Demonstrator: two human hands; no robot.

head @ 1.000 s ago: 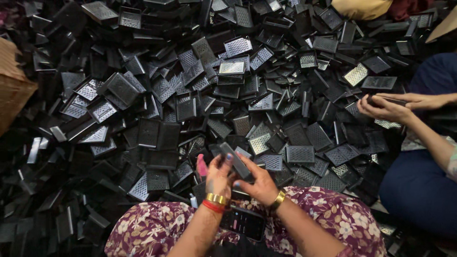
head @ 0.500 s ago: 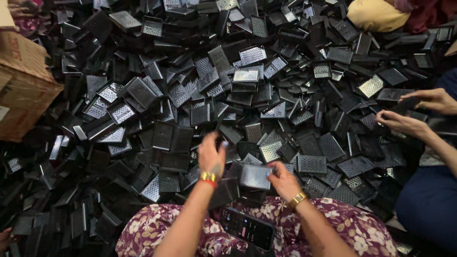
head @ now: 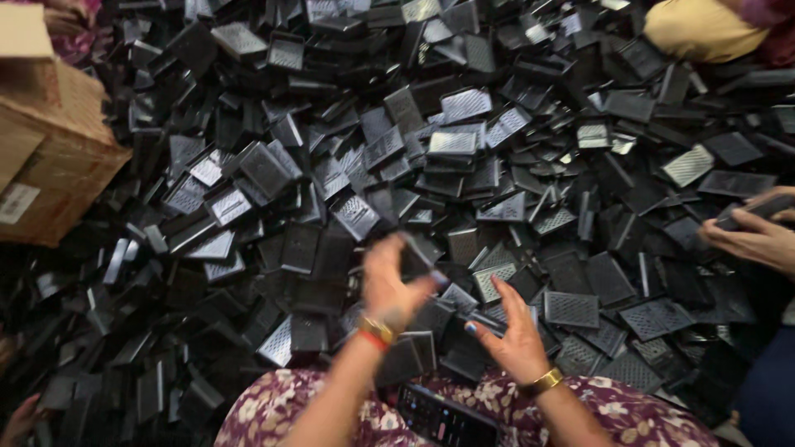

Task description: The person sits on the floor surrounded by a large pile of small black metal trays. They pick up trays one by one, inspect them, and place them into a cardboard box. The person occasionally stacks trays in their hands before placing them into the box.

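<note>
A huge heap of black plastic perforated parts [head: 464, 149] covers the floor ahead of me. My left hand [head: 389, 285] is raised above the heap's near edge and blurred by motion; whether it holds a part is unclear. It wears a gold and red bangle. My right hand [head: 513, 331], with a gold bracelet, lies fingers spread on the black parts just right of it, gripping nothing. A dark phone [head: 443, 418] rests on my floral-print lap [head: 629, 414].
A brown cardboard box [head: 50, 157] stands at the left edge. Another person's hands [head: 758, 240] hold a black part [head: 758, 207] at the right. Yellow cloth [head: 704, 29] lies at the top right. Someone's fingers [head: 16, 418] show at the bottom left.
My right hand has put down the black part it held and now lies spread on the heap. The left hand has swung up and blurred. The view has moved closer to the heap.
</note>
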